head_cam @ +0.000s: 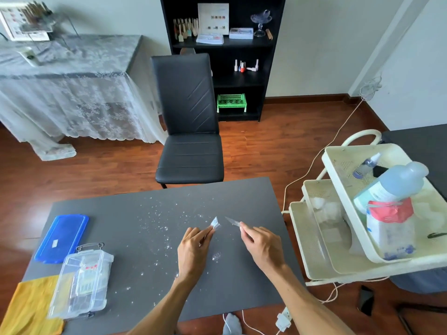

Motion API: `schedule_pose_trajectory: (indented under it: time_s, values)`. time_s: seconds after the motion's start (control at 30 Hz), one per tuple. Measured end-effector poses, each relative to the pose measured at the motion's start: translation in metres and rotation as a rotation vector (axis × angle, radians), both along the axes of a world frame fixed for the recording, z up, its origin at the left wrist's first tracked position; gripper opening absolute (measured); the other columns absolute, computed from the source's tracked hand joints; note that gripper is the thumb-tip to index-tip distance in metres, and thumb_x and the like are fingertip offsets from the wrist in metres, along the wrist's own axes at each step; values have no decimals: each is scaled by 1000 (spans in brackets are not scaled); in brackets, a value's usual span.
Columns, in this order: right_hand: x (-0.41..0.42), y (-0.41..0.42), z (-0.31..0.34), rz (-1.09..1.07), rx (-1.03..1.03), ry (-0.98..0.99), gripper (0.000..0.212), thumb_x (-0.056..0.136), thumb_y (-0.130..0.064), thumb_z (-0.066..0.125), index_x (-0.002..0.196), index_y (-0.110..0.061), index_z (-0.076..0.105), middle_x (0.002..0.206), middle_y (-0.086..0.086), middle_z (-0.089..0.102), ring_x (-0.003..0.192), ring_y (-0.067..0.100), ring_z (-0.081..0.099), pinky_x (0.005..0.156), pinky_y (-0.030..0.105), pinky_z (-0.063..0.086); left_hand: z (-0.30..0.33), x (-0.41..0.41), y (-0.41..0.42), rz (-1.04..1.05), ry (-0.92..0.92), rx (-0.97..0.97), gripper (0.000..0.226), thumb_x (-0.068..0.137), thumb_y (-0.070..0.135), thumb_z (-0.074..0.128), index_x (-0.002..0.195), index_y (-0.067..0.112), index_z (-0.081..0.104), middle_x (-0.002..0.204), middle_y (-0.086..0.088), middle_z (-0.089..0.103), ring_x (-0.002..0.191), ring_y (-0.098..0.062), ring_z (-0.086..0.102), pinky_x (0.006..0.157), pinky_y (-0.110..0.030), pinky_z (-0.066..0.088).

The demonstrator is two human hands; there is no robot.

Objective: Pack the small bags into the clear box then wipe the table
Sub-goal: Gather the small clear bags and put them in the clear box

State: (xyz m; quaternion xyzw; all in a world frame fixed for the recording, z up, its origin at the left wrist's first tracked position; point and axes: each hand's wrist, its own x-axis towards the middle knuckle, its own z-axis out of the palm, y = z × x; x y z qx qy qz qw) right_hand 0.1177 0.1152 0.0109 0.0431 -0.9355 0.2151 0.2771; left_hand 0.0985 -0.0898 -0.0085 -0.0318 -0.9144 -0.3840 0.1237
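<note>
On the grey table (254,197), my left hand (193,250) pinches a small clear bag (215,223) by its lower edge, lifted slightly off the surface. My right hand (262,245) pinches a second small clear bag (232,221), which points up and to the left. The two bags are close together but apart. The clear box (82,281) stands lidless at the front left with some items inside. Its blue lid (61,238) lies behind it. A yellow cloth (31,308) lies at the front-left corner, partly under the box. Glittery specks (167,228) are scattered over the table's middle.
A cream trolley (338,262) stands to the right of the table, carrying a large bottle (391,184), a small bottle and a white-and-red bag. A black chair (188,122) faces the table's far edge. Cables run on the wooden floor.
</note>
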Motion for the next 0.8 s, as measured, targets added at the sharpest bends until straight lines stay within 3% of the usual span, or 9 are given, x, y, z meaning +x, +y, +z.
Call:
schedule_pose_trajectory:
  time_s: [0.23, 0.6, 0.8]
  values:
    - [-22, -44, 6, 58, -100, -26, 22, 69, -7, 92, 86, -17, 83, 51, -2, 60, 44, 22, 52, 41, 25, 42, 20, 4, -35, 73, 51, -29, 8, 84, 30, 74, 89, 26, 78, 61, 14, 52, 63, -6, 41, 52, -13, 32]
    - [-36, -184, 12, 357, -132, -95, 22, 73, -16, 91, 92, -23, 83, 63, -6, 72, 51, 16, 63, 45, 25, 47, 38, 39, -166, 338, 108, -35, 15, 85, 32, 71, 90, 20, 79, 63, 9, 59, 64, -12, 52, 56, -29, 47]
    - [-26, -256, 14, 461, -139, -79, 22, 76, -15, 90, 95, -22, 83, 75, -5, 78, 58, 16, 71, 48, 25, 54, 32, 65, -237, 418, 149, -73, 27, 91, 44, 59, 90, 24, 78, 71, 17, 63, 71, 1, 45, 63, -11, 37]
